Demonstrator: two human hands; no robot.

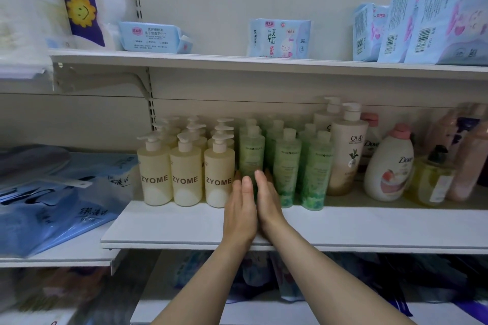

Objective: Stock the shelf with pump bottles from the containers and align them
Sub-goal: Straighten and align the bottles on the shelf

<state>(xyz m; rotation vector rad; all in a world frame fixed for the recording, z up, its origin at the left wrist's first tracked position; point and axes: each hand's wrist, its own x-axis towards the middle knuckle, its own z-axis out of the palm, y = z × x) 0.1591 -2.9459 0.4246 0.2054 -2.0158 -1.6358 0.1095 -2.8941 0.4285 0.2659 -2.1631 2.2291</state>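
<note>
hands (253,203) hide green bottle's (250,155) base

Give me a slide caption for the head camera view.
Both flat hands, left hand and right hand, press against a green bottle beside ZYOME pump bottles.

Cream ZYOME pump bottles (186,179) are standing upright in three rows running front to back at the left end of the white shelf (343,227), white pump heads all pointing left. Just right of them, green translucent bottles (287,169) with plain caps are standing upright in similar rows, the front ones sitting slightly staggered rather than in a straight line.
</note>
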